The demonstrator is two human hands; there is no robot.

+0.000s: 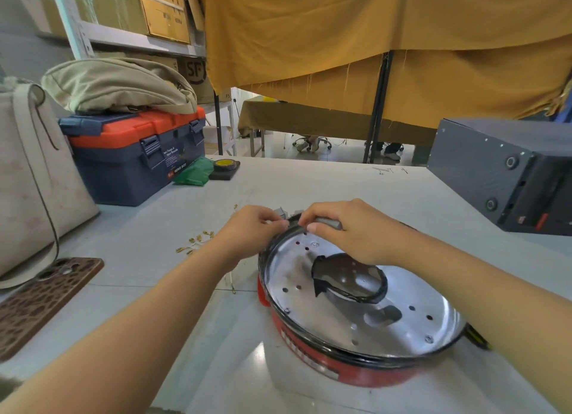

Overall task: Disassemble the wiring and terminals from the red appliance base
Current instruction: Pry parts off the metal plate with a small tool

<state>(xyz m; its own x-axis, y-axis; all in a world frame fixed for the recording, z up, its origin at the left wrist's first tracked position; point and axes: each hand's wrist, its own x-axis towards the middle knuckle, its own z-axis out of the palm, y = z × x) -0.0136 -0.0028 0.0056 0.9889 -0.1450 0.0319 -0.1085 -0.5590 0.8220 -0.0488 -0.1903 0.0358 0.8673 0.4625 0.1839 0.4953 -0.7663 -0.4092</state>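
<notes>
A red base (pixel 337 371) with a shiny metal plate (pixel 356 308) sits on the white tabletop (pixel 309 181), just in front of the person. Both hands meet at its far rim: the left hand (pixel 252 228) pinches a small grey part (pixel 280 212), the right hand (pixel 349 228) curls around a grey piece (pixel 329 222). Brass terminals (pixel 195 242) lie scattered left of the base. A toolbox (pixel 136 153) stands at far left.

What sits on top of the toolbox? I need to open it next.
A beige bag lies across the toolbox, covering most of its orange lid; the two front latches stay exposed. Whether anything lies under the bag cannot be seen.
</notes>
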